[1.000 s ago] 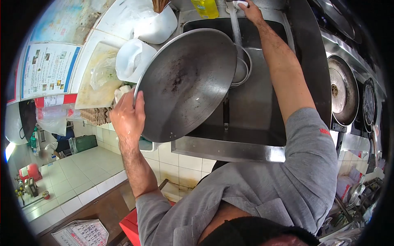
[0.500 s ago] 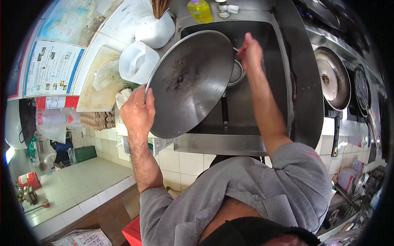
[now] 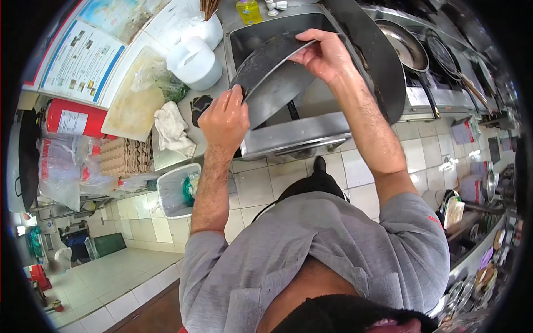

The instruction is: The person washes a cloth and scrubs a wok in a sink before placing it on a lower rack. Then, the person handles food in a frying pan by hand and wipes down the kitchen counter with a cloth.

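A large, wide metal wok (image 3: 267,60) is tilted steeply over the sink (image 3: 300,132), with its rim edge slanting up to the right. At the rim's lower left end, my left hand (image 3: 224,117) is closed on it. My right hand (image 3: 326,56) grips the rim at the upper right, thumb and fingers on either side of the edge. Both hands look wet. Beneath the wok, a black handle (image 3: 292,109) shows in the sink; the rest of that item is mostly hidden.
Yellow soap bottle (image 3: 248,12) and tap (image 3: 273,5) stand behind the sink. White tubs (image 3: 194,65), a cutting board (image 3: 130,97) and a cloth (image 3: 172,126) are at left. A frying pan (image 3: 402,45) sits on the stove at right. Below the counter is a bin (image 3: 179,191).
My right hand has come from above the sink onto the wok's rim. The wok has turned from showing its broad face to nearly edge-on. My view has shifted too.
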`<state>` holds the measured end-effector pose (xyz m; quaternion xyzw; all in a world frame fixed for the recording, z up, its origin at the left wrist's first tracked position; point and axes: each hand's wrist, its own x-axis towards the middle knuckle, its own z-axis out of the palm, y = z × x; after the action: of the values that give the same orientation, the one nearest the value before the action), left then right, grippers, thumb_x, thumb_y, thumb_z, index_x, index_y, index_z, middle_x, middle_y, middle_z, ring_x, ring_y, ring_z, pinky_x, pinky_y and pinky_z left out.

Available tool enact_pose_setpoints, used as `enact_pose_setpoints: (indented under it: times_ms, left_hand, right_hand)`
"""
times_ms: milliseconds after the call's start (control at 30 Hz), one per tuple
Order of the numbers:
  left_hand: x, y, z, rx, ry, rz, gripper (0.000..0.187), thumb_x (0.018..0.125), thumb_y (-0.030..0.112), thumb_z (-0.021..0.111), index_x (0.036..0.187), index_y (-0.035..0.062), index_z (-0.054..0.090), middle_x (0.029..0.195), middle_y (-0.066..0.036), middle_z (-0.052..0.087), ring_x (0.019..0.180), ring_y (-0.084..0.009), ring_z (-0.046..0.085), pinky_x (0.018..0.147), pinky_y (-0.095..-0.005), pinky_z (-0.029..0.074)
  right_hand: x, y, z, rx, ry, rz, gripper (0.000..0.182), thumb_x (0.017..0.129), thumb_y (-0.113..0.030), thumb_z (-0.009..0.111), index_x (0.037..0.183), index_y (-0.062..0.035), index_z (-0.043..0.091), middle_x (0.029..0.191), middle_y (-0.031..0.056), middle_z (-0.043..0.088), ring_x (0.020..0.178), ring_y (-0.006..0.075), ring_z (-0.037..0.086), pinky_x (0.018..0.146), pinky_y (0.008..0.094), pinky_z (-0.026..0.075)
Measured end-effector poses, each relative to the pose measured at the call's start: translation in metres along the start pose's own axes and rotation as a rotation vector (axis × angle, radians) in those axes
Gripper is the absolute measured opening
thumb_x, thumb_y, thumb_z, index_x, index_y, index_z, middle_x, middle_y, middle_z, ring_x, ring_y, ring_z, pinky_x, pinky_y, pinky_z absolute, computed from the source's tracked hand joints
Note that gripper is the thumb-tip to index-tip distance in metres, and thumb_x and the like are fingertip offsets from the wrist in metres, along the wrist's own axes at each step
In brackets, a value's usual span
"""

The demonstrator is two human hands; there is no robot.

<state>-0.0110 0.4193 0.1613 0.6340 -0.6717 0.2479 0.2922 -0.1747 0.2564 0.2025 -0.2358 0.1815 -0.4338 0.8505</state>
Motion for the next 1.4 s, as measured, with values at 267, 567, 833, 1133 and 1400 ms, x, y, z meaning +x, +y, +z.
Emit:
enact_pose_setpoints:
  times_ms: [267, 567, 833, 1133, 1400]
  left_hand:
    - [-0.006, 0.028, -0.043, -0.345, 0.379, 0.057, 0.046, 0.062, 0.010, 0.078, 0.104, 0.0047, 0.059, 0.091, -0.011, 0.057, 0.081, -0.0245, 0.055, 0.071, -0.0331, 0.046]
    - [-0.003, 0.051, -0.014, -0.483, 0.116, -0.116, 0.039, 0.076, 0.019, 0.068, 0.111, 0.0046, 0.057, 0.103, -0.012, 0.054, 0.087, -0.0234, 0.053, 0.078, -0.0330, 0.044]
    - [-0.010, 0.141, 0.043, -0.618, -0.283, -0.152, 0.036, 0.075, 0.018, 0.067, 0.107, 0.0040, 0.059, 0.105, -0.010, 0.055, 0.082, -0.0206, 0.056, 0.075, -0.0317, 0.046]
    - [0.044, 0.325, 0.086, -0.819, -0.347, 0.064, 0.031, 0.077, 0.013, 0.067, 0.106, 0.0040, 0.059, 0.103, -0.008, 0.055, 0.081, -0.0180, 0.054, 0.076, -0.0291, 0.045]
    - [0.054, 0.454, 0.163, -1.040, -0.595, 0.224, 0.030, 0.074, 0.009, 0.067, 0.103, 0.0023, 0.060, 0.103, -0.011, 0.056, 0.081, -0.0200, 0.056, 0.075, -0.0305, 0.047]
  right_hand:
    - [-0.116, -0.065, 0.012, 0.023, -0.452, -0.123, 0.018, 0.076, 0.005, 0.051, 0.093, 0.0110, 0.053, 0.101, 0.0212, 0.056, 0.092, 0.0320, 0.057, 0.088, 0.0458, 0.046]
    - [-0.291, -0.179, 0.018, -0.018, 0.175, -1.028, 0.023, 0.077, 0.006, 0.049, 0.099, 0.0130, 0.051, 0.112, 0.0244, 0.052, 0.111, 0.0334, 0.046, 0.101, 0.0490, 0.031]
    - [-0.470, -0.233, -0.152, -0.195, 0.456, -0.985, 0.015, 0.072, 0.002, 0.054, 0.084, 0.0082, 0.061, 0.090, 0.0192, 0.062, 0.092, 0.0271, 0.058, 0.093, 0.0413, 0.041]
    - [-0.519, -0.186, -0.365, -0.147, 0.986, -0.811, 0.009, 0.072, 0.005, 0.053, 0.078, 0.0051, 0.058, 0.073, 0.0101, 0.060, 0.056, 0.0202, 0.058, 0.043, 0.0298, 0.047]
    - [-0.557, -0.184, -0.485, 0.154, 1.186, -0.682, 0.009, 0.073, 0.005, 0.055, 0.081, 0.0003, 0.054, 0.074, 0.0083, 0.055, 0.058, 0.0215, 0.055, 0.045, 0.0354, 0.046]
